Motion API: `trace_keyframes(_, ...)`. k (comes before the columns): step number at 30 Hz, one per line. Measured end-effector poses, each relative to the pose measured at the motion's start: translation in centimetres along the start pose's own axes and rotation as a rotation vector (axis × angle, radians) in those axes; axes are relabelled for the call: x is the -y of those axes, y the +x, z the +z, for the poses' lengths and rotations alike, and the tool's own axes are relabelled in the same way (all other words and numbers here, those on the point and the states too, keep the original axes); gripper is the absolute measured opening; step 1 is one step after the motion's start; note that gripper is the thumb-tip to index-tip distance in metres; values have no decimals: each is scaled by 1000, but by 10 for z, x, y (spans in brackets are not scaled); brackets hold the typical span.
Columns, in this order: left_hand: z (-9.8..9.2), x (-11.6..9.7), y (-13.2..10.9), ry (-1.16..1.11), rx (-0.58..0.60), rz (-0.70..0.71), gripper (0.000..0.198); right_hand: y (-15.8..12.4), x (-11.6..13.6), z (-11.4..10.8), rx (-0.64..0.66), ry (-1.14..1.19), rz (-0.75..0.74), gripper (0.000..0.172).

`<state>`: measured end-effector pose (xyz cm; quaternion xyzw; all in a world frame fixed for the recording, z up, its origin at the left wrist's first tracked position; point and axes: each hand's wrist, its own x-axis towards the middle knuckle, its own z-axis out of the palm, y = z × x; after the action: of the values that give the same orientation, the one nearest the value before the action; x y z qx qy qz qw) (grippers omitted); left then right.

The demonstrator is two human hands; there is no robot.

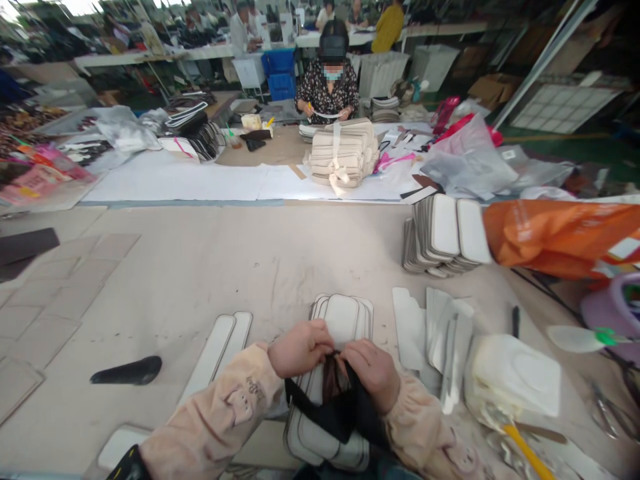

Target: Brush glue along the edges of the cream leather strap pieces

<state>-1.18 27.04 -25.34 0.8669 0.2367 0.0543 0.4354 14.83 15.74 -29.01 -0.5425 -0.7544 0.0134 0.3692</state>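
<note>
A stack of pale panels with rounded ends and dark edges [342, 316] lies before me at the near side of the table. Across it runs a black strip of fabric [320, 408], with a dark brown bit showing at its middle. My left hand [301, 348] pinches the strip from the left, fingers curled. From the other side my right hand [373, 373] grips it too, the two sets of fingertips close together above the stack. Whether there is a knot between the fingers is hidden. Two long pale panels [224, 337] lie left of the stack, partly under my left sleeve.
A black pointed tool [126, 371] lies at left. Right are loose pale pieces [447, 333], a whitish plastic container [517, 373], a yellow-handled brush [525, 450] and scissors [607, 407]. Farther back stand another panel stack [443, 233], an orange bag [560, 233] and a seated co-worker [327, 87].
</note>
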Motion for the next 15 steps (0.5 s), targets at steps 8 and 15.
trace_keyframes(8,21,2,-6,158,-257,-19,15,-12,3,-10,91,72,33,18)
trace_keyframes(15,24,30,-30,-273,-489,-360,18,-59,-23,-6,100,420,228,10)
